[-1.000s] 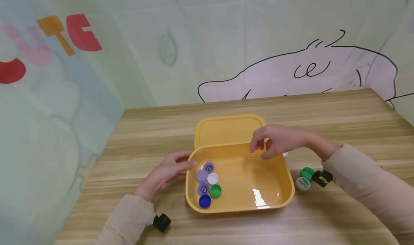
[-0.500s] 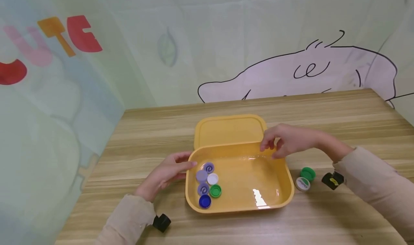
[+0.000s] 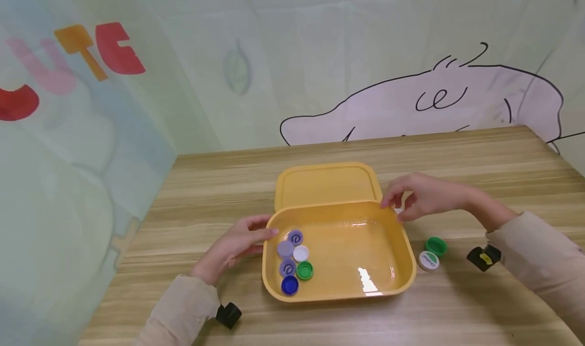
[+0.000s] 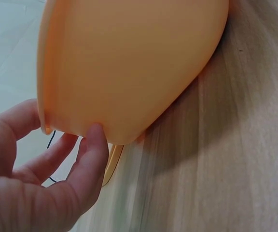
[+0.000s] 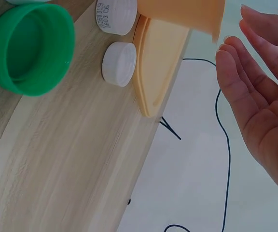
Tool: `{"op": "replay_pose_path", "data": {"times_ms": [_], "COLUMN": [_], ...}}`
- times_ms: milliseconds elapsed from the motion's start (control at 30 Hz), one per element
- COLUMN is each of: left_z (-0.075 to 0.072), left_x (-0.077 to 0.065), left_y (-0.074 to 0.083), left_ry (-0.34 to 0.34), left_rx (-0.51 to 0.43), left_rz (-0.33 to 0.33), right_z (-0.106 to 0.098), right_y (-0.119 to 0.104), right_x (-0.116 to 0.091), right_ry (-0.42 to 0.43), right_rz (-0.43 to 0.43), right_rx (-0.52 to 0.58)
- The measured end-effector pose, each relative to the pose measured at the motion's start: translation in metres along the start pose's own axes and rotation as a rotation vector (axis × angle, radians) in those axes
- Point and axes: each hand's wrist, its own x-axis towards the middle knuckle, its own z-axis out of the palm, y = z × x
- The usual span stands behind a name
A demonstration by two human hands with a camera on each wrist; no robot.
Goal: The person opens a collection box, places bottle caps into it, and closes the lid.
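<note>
A yellow plastic box [image 3: 343, 264] stands on the table, with lilac, white, green and dark blue bottle caps [image 3: 287, 267] gathered at its left end. My left hand [image 3: 235, 242] holds the left wall, thumb over the rim and fingertips against the outside, as the left wrist view shows. My right hand [image 3: 422, 196] hovers at the box's back right corner. Its fingers are loosely bent, and nothing shows between them in the right wrist view. White caps [image 5: 119, 64] lie on the table beneath it, partly hidden by the hand in the head view.
Behind the box lies its yellow lid [image 3: 326, 186], partly covered by the rim. Right of the box sit a green cap [image 3: 436, 246] and a white cap with green print [image 3: 428, 260]. A printed cloth backdrop [image 3: 256, 82] rises behind the table.
My right hand has moved right, from over the inside of the box to its back right corner. The left hand, the box and the caps inside stay put.
</note>
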Motion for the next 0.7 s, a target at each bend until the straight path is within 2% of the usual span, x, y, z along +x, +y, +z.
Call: {"op": "replay_pose_path", "data": {"times_ms": [167,700], "left_z": [0.001,0.001], "left_x": [0.0,-0.001], "left_y": [0.0,0.002], "left_ry": [-0.002,0.003], "left_rx": [-0.004,0.001], "left_rz": [-0.002,-0.009], "right_z": [0.0,0.003], "right_y": [0.007,0.027], "right_x": [-0.004,-0.009], "right_ry": [0.017,0.053], "right_rz": [-0.022,0.054], "right_rx": [0.012,0.039]}}
